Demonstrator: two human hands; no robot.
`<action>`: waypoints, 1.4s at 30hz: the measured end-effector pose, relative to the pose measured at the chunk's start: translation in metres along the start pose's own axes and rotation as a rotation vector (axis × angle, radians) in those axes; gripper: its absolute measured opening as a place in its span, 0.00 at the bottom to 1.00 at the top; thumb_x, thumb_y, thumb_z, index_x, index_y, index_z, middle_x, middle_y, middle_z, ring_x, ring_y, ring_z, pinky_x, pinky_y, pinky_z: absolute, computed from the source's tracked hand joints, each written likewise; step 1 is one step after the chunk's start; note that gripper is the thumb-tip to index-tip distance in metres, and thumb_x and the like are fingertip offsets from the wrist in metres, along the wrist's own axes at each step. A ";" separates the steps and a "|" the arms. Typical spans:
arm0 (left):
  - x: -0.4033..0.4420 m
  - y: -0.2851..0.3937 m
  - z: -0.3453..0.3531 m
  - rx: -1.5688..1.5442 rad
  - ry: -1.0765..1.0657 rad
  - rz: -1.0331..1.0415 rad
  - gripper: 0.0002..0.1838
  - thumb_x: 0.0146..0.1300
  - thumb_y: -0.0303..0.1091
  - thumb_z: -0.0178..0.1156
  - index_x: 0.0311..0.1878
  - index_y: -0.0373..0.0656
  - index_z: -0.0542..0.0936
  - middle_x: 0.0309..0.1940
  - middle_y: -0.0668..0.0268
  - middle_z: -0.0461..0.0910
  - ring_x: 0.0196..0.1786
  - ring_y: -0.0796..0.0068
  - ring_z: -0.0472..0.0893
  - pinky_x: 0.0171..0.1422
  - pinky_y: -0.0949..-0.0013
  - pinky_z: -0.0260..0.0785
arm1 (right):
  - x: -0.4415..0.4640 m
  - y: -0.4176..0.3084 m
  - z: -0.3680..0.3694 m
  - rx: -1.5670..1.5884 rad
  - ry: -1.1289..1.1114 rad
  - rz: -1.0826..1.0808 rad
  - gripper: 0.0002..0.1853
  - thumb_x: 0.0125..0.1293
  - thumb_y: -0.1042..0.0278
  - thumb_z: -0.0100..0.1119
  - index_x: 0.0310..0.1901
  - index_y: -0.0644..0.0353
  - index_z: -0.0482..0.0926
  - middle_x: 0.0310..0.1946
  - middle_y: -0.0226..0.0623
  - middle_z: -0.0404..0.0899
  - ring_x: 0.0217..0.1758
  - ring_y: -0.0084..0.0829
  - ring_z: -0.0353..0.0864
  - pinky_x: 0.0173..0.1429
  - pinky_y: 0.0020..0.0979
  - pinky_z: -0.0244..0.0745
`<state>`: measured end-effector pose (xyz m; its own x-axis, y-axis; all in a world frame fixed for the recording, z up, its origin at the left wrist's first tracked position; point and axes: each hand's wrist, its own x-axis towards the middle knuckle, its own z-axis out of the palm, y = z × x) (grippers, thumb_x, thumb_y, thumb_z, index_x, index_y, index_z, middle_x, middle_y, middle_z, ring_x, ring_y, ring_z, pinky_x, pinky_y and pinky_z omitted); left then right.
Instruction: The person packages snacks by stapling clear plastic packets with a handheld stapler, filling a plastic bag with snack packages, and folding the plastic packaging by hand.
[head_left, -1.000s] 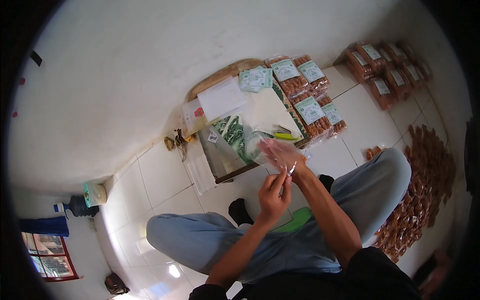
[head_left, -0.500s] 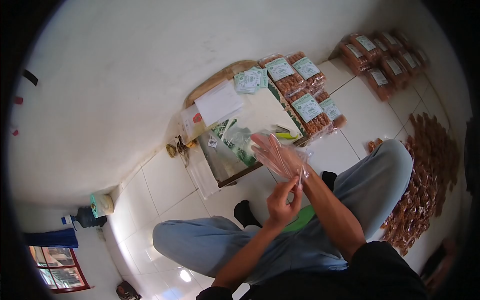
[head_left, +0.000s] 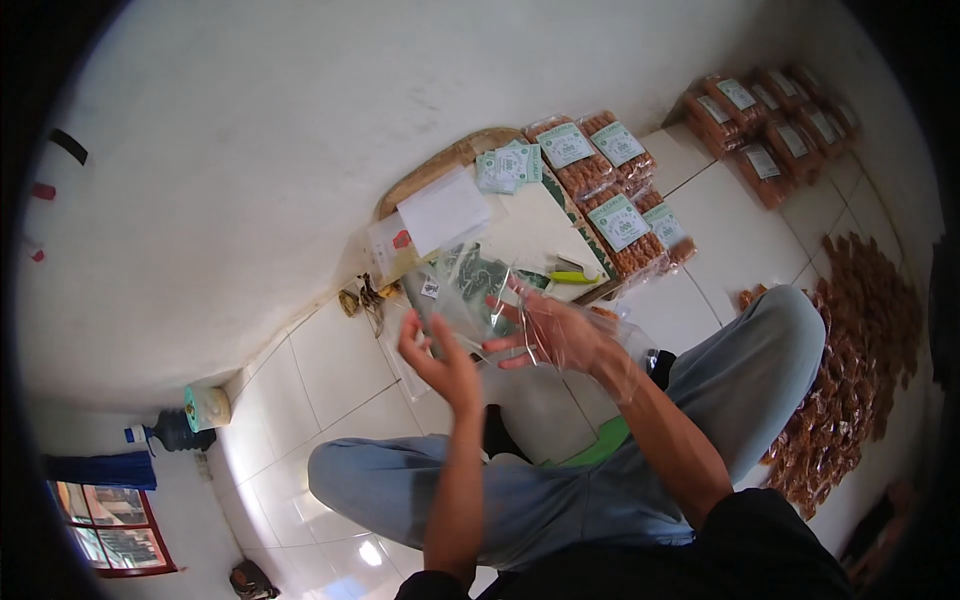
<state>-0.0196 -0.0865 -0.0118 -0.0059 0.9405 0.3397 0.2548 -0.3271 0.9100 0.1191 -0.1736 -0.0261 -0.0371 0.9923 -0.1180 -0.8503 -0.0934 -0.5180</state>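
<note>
My right hand (head_left: 560, 335) is inside a clear plastic bag or loose glove (head_left: 625, 372) that reaches down over the wrist. Its fingers are spread, with nothing visible gripped in them. To its left, my left hand (head_left: 440, 365) is raised with curved fingers apart, slightly blurred, and holds nothing I can see. Both hands are over the near edge of a low table. On the table, just beyond my right hand, lies a yellow-green stapler (head_left: 573, 277). A pile of clear plastic bags (head_left: 455, 275) lies beyond my left hand.
Green-and-white labels (head_left: 508, 166) and white sheets (head_left: 443, 210) lie on the table. Labelled packs of brown snacks (head_left: 620, 222) stand beside it, with more packs (head_left: 770, 130) in the corner. Many small brown packets (head_left: 850, 370) are heaped on the floor by my right knee.
My left hand has let go of the plastic at my right wrist and moved left and up. The fingers of my right hand have spread, and the plastic now lies looser around it.
</note>
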 end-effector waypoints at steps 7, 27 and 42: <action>0.111 -0.025 -0.033 -0.270 -0.962 -0.530 0.18 0.70 0.47 0.57 0.49 0.41 0.81 0.42 0.67 0.82 0.43 0.76 0.81 0.52 0.70 0.71 | -0.002 0.002 0.001 -0.067 -0.036 -0.012 0.40 0.71 0.55 0.54 0.75 0.58 0.43 0.71 0.40 0.54 0.61 0.42 0.74 0.64 0.42 0.74; 0.154 -0.084 -0.041 0.169 -0.353 -0.268 0.26 0.68 0.56 0.56 0.24 0.41 0.73 0.16 0.72 0.68 0.17 0.82 0.67 0.21 0.76 0.57 | -0.029 -0.028 -0.034 0.067 0.122 0.065 0.41 0.70 0.37 0.46 0.75 0.55 0.50 0.74 0.43 0.52 0.66 0.48 0.69 0.63 0.50 0.73; 0.133 -0.149 -0.026 0.132 -0.115 -0.697 0.38 0.63 0.72 0.46 0.24 0.40 0.75 0.14 0.70 0.70 0.18 0.71 0.73 0.25 0.66 0.67 | -0.021 -0.005 -0.054 -0.377 0.450 -0.076 0.33 0.75 0.44 0.40 0.76 0.45 0.48 0.76 0.37 0.47 0.53 0.40 0.80 0.50 0.41 0.82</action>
<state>-0.0835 0.0853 -0.0961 -0.1099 0.9326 -0.3438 0.3433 0.3603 0.8674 0.1527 -0.1987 -0.0667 0.3127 0.8731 -0.3740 -0.5935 -0.1278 -0.7946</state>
